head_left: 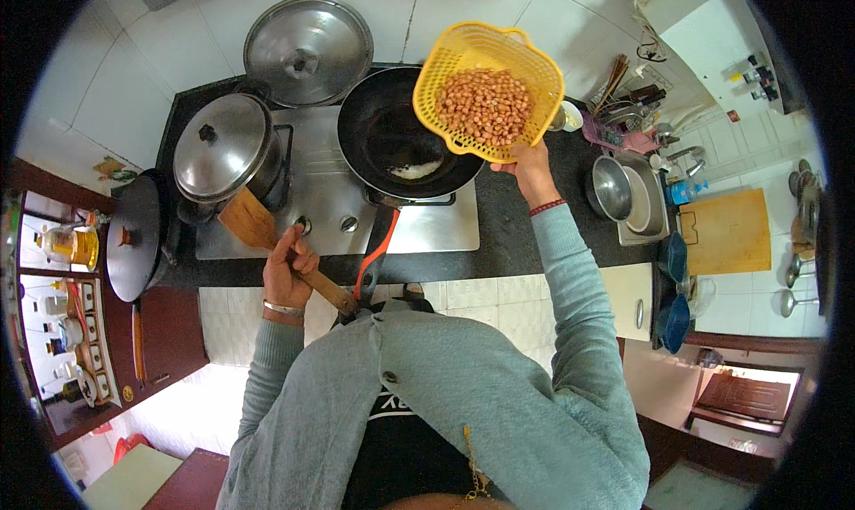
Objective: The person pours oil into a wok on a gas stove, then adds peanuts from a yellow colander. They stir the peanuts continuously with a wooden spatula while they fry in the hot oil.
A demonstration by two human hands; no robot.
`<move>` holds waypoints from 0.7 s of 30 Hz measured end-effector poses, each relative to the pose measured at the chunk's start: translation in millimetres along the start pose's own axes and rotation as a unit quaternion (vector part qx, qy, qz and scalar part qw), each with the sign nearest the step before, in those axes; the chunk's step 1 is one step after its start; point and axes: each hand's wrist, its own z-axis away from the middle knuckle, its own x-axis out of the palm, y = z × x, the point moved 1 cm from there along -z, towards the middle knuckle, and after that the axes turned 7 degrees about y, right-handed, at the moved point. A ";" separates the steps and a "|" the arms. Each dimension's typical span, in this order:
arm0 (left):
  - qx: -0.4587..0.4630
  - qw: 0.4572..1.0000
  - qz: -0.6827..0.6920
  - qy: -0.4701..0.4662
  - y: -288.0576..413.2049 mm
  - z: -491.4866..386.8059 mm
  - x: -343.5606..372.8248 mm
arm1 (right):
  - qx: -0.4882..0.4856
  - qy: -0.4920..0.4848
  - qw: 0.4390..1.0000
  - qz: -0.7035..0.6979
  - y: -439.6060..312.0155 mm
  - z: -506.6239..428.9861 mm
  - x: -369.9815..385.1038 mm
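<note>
My left hand (288, 269) grips a wooden spatula (248, 219), its flat blade up and left and its handle slanting down toward my body. The fingertips are beside a stove knob (304, 225); I cannot tell whether they touch it. With my right hand (532, 176) I hold the near rim of a yellow plastic basket (549, 96), tilted so its inside faces me. Reddish-brown peanuts (486, 106) lie in it. The basket overlaps the right side of a black wok (374, 132) on the burner. A pale, shiny patch of liquid or foam (417, 170) shows in the wok.
Left of the wok stands a lidded metal pot (224, 146); a large metal lid (308, 49) leans on the tiles behind. The wok's red-and-black handle (378, 253) juts toward me. Rightward are a small bowl (572, 117), a utensil rack (621, 132) and a sink (658, 233) with basins.
</note>
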 end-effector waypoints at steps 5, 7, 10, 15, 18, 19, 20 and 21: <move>-0.002 1.000 0.022 -0.004 2.6 0.7 -6.2 | 0.071 -0.009 0.993 -0.090 12.0 -17.7 -17.4; 0.002 1.000 0.006 0.006 3.8 2.3 -3.3 | 0.105 0.001 0.990 -0.096 11.5 -18.9 -22.9; -0.005 1.000 0.014 0.005 0.6 -3.9 -6.1 | 0.061 0.008 0.996 -0.066 7.4 -8.1 -18.8; -0.025 0.999 0.016 -0.018 -6.5 -10.3 3.4 | 0.014 0.027 0.997 0.077 -4.7 11.5 1.5; -0.034 0.999 0.011 -0.018 -9.1 -11.6 11.2 | -0.038 0.032 0.989 0.137 10.8 -1.2 8.3; -0.038 0.999 0.010 -0.016 -9.1 -11.6 12.5 | -0.051 0.030 0.986 0.155 13.5 -4.0 10.7; -0.038 0.999 0.009 -0.018 -9.3 -11.6 13.3 | -0.070 0.033 0.981 0.180 15.5 -5.8 11.3; -0.037 0.999 0.010 -0.018 -9.0 -10.8 12.1 | -0.089 0.033 0.974 0.205 11.2 -4.1 18.3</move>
